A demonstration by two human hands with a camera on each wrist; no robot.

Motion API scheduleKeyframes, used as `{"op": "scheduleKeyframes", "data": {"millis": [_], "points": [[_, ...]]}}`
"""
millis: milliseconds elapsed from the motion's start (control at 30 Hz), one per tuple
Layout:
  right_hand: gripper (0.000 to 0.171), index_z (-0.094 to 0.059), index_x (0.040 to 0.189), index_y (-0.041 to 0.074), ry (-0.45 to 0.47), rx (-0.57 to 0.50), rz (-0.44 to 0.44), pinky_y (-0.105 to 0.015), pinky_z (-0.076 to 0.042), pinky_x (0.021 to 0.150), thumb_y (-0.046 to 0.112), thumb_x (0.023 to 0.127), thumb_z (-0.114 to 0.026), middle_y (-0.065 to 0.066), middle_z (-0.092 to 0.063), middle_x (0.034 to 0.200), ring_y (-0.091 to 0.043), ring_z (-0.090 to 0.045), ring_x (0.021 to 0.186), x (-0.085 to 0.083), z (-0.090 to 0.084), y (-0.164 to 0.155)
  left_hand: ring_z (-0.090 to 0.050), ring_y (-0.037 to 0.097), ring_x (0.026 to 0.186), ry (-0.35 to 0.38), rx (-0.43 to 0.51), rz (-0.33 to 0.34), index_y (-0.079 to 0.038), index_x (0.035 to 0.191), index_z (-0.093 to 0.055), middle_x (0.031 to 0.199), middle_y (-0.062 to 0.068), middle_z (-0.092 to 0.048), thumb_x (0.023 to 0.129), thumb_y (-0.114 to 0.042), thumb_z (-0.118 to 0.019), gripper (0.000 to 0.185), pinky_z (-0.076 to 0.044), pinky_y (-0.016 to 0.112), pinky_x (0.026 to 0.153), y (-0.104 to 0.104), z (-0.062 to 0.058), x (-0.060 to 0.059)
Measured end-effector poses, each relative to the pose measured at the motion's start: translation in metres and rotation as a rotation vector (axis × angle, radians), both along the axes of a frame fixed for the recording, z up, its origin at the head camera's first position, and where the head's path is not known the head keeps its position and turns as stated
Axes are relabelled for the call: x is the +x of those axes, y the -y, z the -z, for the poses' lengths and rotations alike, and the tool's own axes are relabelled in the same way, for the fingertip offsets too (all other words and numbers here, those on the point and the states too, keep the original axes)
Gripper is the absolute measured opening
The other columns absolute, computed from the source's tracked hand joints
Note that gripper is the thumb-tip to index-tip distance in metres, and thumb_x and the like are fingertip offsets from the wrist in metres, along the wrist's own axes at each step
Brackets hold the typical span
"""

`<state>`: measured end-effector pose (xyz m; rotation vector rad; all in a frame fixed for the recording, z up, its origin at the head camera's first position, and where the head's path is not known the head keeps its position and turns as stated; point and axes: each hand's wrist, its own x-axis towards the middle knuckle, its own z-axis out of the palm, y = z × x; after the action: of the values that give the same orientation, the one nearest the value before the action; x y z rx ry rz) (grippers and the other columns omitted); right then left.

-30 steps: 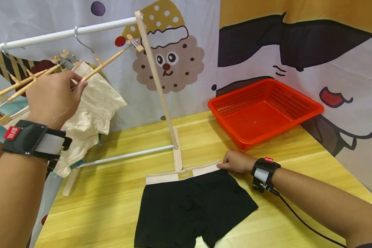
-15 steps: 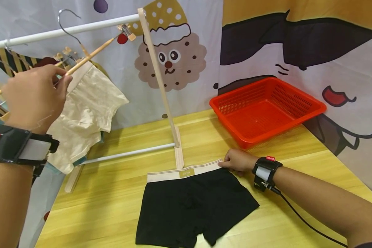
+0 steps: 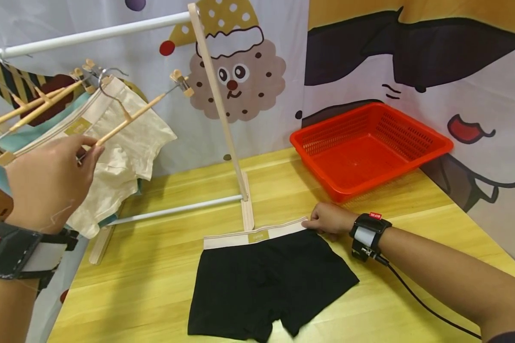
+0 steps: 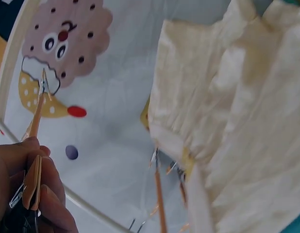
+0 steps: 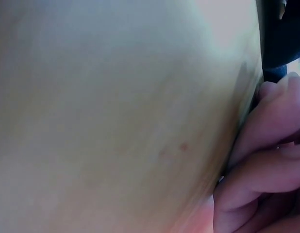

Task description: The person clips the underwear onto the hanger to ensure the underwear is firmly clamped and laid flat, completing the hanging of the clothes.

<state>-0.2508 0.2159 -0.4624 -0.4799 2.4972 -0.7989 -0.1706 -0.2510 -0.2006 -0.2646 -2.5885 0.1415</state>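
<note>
A light wooden table (image 3: 154, 286) fills the near scene under even, bright light. Behind it hang 2 cartoon cloths as walls: at far left a white one (image 3: 262, 128) with a brown cookie face, at right an orange-and-black one (image 3: 412, 57).

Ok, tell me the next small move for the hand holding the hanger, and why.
Probably bring the wooden clip hanger down to the waistband of the black boxer shorts. The left hand holds it off the white rail, and the right hand pins the waistband's corner flat on the table.
</note>
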Motion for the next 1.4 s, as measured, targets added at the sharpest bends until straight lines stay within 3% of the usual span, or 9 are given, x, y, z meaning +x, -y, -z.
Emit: {"op": "scheduleKeyframes", "data": {"millis": [233,533,700,800,900,1000,1133,1233,1400], "points": [[0.051,-0.057,0.054,0.012,0.007,-0.001,-0.001,-0.021,-0.032,0.036,0.04,0.095,-0.067,0.007,-0.043,0.045,-0.009,-0.046,0.033,0.0,-0.001,0.0,-0.05,0.026,0.041,-0.148,0.013,0.105,0.001,0.107,-0.069,0.077,0.024,-0.069,0.094,-0.017,-0.069,0.022,-0.025,0.033,0.037,0.006,0.048,0.026],[0.05,-0.056,0.056,0.012,0.026,-0.051,-0.014,-0.021,-0.035,0.037,0.038,0.097,-0.064,0.006,-0.043,0.047,-0.009,-0.046,0.034,-0.004,0.001,-0.006,-0.04,0.004,0.047,-0.016,0.007,0.222,-0.011,0.1,-0.073,0.067,0.002,-0.065,0.088,-0.021,-0.076,0.017,-0.028,0.025,0.043,0.002,0.095,0.046],[0.051,-0.059,0.065,0.007,0.034,-0.202,0.018,-0.023,-0.029,0.044,0.042,0.102,-0.055,0.005,-0.04,0.052,-0.011,-0.036,0.042,-0.006,-0.004,-0.003,-0.041,0.002,0.049,-0.017,0.017,0.318,-0.012,0.095,-0.073,0.065,-0.003,-0.062,0.102,-0.045,-0.053,0.04,-0.03,0.023,0.044,-0.015,0.113,0.044],[0.049,-0.064,0.084,0.002,0.062,-0.34,0.033,-0.024,-0.029,0.043,0.046,0.104,-0.05,0.003,-0.039,0.052,-0.013,-0.035,0.042,-0.007,-0.012,0.005,-0.042,0.001,0.05,-0.014,0.027,0.374,-0.014,0.093,-0.073,0.068,-0.006,-0.065,0.104,-0.056,-0.03,0.061,-0.03,0.021,0.044,-0.028,0.121,0.041],[0.048,-0.063,0.109,0.001,0.1,-0.457,0.032,-0.025,-0.032,0.04,0.046,0.105,-0.046,0.001,-0.04,0.054,-0.015,-0.037,0.042,-0.008,-0.022,0.015,-0.044,0.0,0.051,0.003,0.03,0.431,-0.015,0.093,-0.073,0.072,-0.005,-0.069,0.104,-0.055,-0.027,0.062,-0.032,0.02,0.046,-0.041,0.129,0.035],[0.048,-0.058,0.124,0.004,0.113,-0.52,0.026,-0.024,-0.032,0.041,0.046,0.106,-0.043,0.001,-0.04,0.058,-0.015,-0.038,0.045,-0.011,-0.032,0.024,-0.048,0.001,0.052,0.028,0.031,0.473,-0.015,0.093,-0.073,0.075,-0.005,-0.07,0.104,-0.047,-0.046,0.043,-0.036,0.02,0.047,-0.051,0.137,0.029],[0.045,-0.056,0.124,0.005,0.188,-0.576,0.041,-0.022,-0.027,0.043,0.045,0.106,-0.044,0.002,-0.035,0.06,-0.014,-0.033,0.046,-0.014,-0.038,0.03,-0.053,0.002,0.055,0.072,0.03,0.493,-0.015,0.093,-0.074,0.078,-0.004,-0.071,0.09,-0.028,-0.075,0.014,-0.039,0.021,0.05,-0.06,0.146,0.021],[0.043,-0.06,0.116,0.005,0.237,-0.566,0.053,-0.023,-0.026,0.046,0.045,0.104,-0.049,0.003,-0.033,0.059,-0.013,-0.031,0.047,-0.014,-0.037,0.028,-0.055,0.002,0.058,0.121,0.054,0.491,-0.015,0.094,-0.074,0.08,-0.005,-0.072,0.086,-0.022,-0.079,0.012,-0.041,0.021,0.052,-0.066,0.153,0.016],[0.046,-0.061,0.105,0.0,0.253,-0.545,0.061,-0.023,-0.025,0.047,0.045,0.104,-0.049,0.004,-0.033,0.057,-0.012,-0.029,0.046,-0.013,-0.029,0.023,-0.051,-0.002,0.061,0.244,0.125,0.493,-0.018,0.098,-0.074,0.081,-0.009,-0.07,0.09,-0.024,-0.076,0.011,-0.041,0.02,0.056,-0.072,0.166,0.004]]}}
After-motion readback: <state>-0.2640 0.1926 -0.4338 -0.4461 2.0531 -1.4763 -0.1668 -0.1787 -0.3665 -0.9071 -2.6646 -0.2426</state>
